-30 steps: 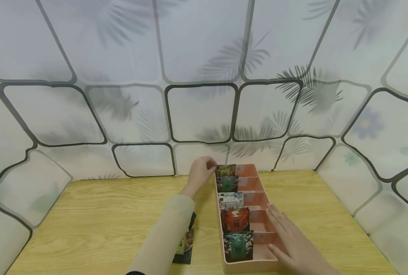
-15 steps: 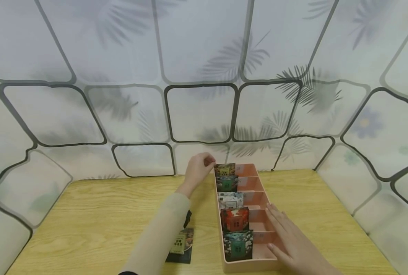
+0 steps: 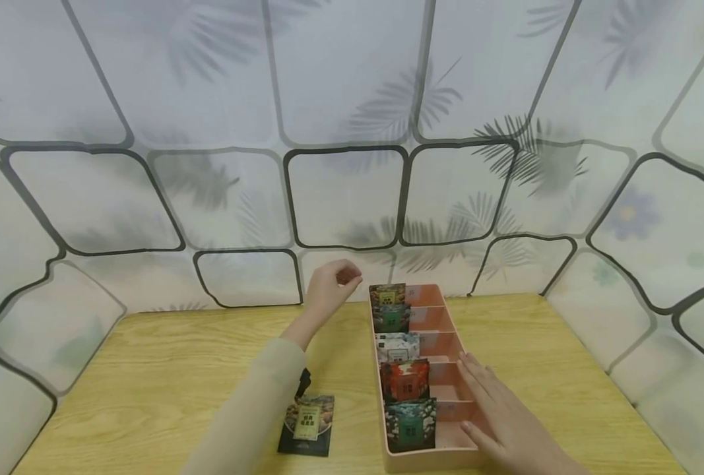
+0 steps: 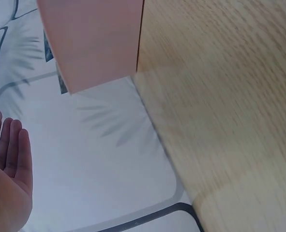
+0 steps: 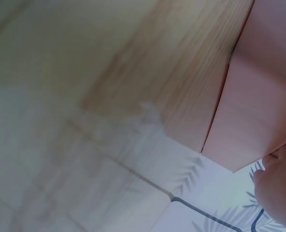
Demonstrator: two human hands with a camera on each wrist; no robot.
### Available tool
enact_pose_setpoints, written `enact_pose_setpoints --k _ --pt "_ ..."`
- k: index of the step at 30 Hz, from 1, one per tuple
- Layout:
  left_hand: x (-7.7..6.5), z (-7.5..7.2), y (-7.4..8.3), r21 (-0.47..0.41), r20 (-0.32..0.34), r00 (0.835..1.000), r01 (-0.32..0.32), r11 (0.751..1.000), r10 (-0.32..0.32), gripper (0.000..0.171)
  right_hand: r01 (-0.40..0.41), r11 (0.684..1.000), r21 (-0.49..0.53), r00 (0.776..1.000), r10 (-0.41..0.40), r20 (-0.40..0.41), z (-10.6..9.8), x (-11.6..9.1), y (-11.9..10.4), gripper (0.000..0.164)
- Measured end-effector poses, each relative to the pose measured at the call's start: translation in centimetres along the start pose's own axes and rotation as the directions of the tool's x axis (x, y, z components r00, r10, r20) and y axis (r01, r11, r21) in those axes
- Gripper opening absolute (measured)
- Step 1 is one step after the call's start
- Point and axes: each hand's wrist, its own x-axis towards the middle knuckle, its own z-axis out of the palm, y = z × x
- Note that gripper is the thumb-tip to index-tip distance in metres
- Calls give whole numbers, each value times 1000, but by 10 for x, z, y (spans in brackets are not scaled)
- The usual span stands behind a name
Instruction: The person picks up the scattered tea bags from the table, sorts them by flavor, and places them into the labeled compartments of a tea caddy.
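Note:
A pink box (image 3: 435,460) divided into compartments stands lengthwise on the table. Along its left side sit small printed sachets: one with a yellow label (image 3: 388,294) at the far end, a dark green one (image 3: 392,318), white ones (image 3: 398,347), a red one (image 3: 406,380) and a green one (image 3: 411,424) in front. My left hand (image 3: 330,287) hovers just left of the far end, holding nothing, fingers loosely bent; the left wrist view shows it apart from the box wall (image 4: 94,43). My right hand (image 3: 500,409) rests on the right rim, fingers extended.
A dark sachet with a yellow label (image 3: 306,425) lies on the wooden table (image 3: 179,369) left of the box. Just behind it, a small black thing (image 3: 304,381) is partly hidden by my left sleeve. Patterned fabric (image 3: 346,198) rises behind the table.
My left hand has let go of the yellow-labelled sachet at the box's far end and drawn away to the left. More of the loose sachet shows. My right hand stays put.

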Motion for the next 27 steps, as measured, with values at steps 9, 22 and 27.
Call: enact_pose_setpoints --k 9,22,27 --pt "-15 -20 5 14 -1 996 -84 996 84 4 11 1000 -4 1000 -11 -12 1 0 0 90" --pt "-43 -46 18 30 74 980 -190 981 187 8 -2 1000 -6 1000 2 -2 1 0 1 90" --pt "-59 -56 19 30 115 977 -187 982 182 9 -6 1000 -10 1000 6 2 1 0 1 89"
